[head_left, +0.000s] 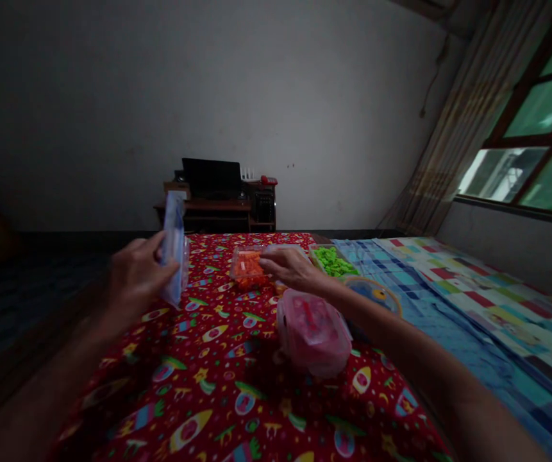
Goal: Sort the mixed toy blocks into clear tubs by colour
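Note:
My left hand [136, 277] is closed around a clear plastic bag [174, 253] with a bluish tint, held upright above the red rocket-patterned cloth [218, 378]. My right hand [288, 264] reaches forward, fingers curled over the edge of a clear container of orange pieces [247, 268]. Whether it grips anything is hidden. A clear container of green pieces [332, 260] sits just right of that hand. A clear bag of pink pieces [313, 333] lies on the cloth under my right forearm.
A blue round item with a yellow shape [374, 296] lies by my right forearm. A checkered blue and multicolour sheet [472, 308] covers the right side. A wooden desk with a dark monitor [213, 179] stands at the far wall. A window [535, 154] is on the right.

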Available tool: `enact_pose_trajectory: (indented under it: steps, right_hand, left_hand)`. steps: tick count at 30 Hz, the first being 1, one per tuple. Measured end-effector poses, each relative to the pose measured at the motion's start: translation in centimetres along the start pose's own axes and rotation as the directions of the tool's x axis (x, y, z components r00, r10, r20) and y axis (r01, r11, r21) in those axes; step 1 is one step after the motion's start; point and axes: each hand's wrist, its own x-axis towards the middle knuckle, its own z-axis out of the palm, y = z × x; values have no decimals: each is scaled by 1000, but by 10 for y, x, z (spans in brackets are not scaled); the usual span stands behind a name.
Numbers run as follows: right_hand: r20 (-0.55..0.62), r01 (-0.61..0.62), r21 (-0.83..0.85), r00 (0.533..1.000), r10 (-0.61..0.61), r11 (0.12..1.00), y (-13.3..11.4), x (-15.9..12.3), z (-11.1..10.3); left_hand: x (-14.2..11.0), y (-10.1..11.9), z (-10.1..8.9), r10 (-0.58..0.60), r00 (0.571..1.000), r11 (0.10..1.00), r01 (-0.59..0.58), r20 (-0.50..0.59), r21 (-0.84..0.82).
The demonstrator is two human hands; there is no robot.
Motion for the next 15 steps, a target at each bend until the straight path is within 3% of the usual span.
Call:
enact_pose_trajectory:
  steps: [1, 3, 5, 7, 10, 13, 14, 15]
  right_hand:
    - [4, -8, 101, 1000, 7, 995, -8, 8, 9]
    - [-20, -33, 281, 999, 41, 959, -21, 21, 22]
    - [-129, -32, 373, 988, 86, 927, -28, 27, 27]
    - [-278, -7, 391, 952, 126, 920, -27, 25, 22]
    - [-409, 34, 491, 891, 196, 870, -11, 13, -2]
    - [-462, 43, 608, 831, 309, 793, 12, -2, -45]
    - [-499, 36, 620, 789, 359, 784, 20, -7, -62]
    - [-536, 26, 630, 738, 410, 776, 29, -11, -79]
  left_hand:
    - [-8, 19, -3, 116, 992, 993, -115, -41, 19]
    - [-25, 54, -4, 353, 933, 935, -353, -72, 16]
    - [-36, 84, 3, 462, 879, 887, -459, -120, 54]
    - [-39, 109, 14, 561, 822, 828, -559, -98, 55]
    - [-30, 137, 28, 658, 746, 742, -666, -106, -79]
    - [-12, 155, 41, 727, 675, 598, -714, -128, -364]
    - [-5, 160, 46, 713, 689, 576, -681, -131, -452]
    - [2, 164, 53, 670, 732, 581, -621, -124, -526]
